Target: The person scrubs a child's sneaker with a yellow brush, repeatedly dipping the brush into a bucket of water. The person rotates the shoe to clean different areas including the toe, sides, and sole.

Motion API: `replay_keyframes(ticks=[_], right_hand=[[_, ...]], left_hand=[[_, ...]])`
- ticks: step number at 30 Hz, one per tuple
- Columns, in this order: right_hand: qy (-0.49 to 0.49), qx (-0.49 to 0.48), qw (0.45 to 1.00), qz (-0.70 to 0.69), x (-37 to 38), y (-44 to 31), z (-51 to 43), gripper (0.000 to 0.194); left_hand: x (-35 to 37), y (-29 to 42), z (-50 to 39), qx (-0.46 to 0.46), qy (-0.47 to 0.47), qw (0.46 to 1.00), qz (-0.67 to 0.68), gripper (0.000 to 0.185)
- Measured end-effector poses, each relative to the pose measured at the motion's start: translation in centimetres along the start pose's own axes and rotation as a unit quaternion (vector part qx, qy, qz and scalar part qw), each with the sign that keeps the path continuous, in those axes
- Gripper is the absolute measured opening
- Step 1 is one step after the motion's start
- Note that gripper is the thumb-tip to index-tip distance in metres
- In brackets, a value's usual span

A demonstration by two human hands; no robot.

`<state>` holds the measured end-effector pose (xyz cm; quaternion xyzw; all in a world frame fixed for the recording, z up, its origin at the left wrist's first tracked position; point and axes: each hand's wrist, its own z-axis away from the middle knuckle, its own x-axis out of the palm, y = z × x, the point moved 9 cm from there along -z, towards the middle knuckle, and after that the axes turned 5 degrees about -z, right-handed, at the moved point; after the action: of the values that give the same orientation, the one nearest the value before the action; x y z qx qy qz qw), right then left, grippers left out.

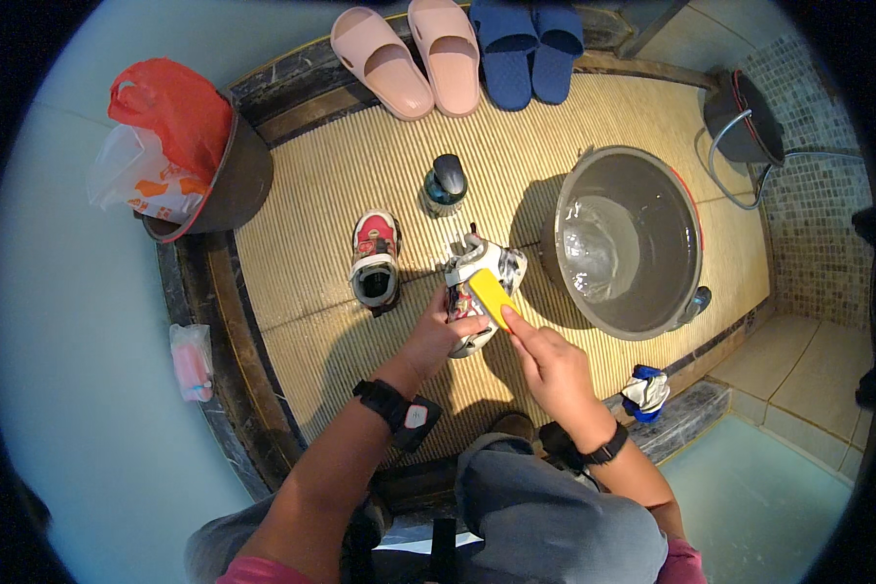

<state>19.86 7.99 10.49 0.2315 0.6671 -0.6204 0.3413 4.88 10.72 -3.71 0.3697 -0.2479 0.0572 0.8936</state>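
My left hand (445, 332) grips a small child's sneaker (507, 264), white with dark and red patches, and holds it tilted above the ribbed floor. In my right hand (555, 365) is a yellow brush (493, 298), pressed against or held just over the sneaker's side; its bristles are hidden beneath. A matching sneaker (374, 259) with a red toe stands upright on the floor to the left. Beyond my hands stands a pump bottle (445, 186) with a black top. The large grey bucket (661, 241) to the right holds clear water.
Pink slides (398, 84) and blue slides (522, 62) line the far edge. A dark bin (244, 182) with plastic bags is at left. A smaller bucket (744, 120) with a hose (715, 160) is far right. A blue and white cloth (646, 394) lies near the right ledge.
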Motion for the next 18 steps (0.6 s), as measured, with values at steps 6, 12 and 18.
replay_keyframes(ticks=[6, 12, 18], right_hand=[[0.069, 0.052, 0.996, 0.036, 1.7, 4.0, -3.8, 0.045], [-0.020, 0.025, 0.998, -0.060, 5.3, -0.5, 0.8, 0.052], [0.009, 0.077, 0.996, -0.054, 5.3, 3.2, -2.2, 0.050]], left_hand=[[-1.1, -0.3, 1.6, 0.020, 0.001, 0.995, -0.100, 0.072], [-2.5, 0.1, 1.4, 0.078, 0.060, 0.994, -0.053, 0.066], [-2.3, -0.6, 1.9, 0.097, 0.102, 0.981, -0.133, 0.069]])
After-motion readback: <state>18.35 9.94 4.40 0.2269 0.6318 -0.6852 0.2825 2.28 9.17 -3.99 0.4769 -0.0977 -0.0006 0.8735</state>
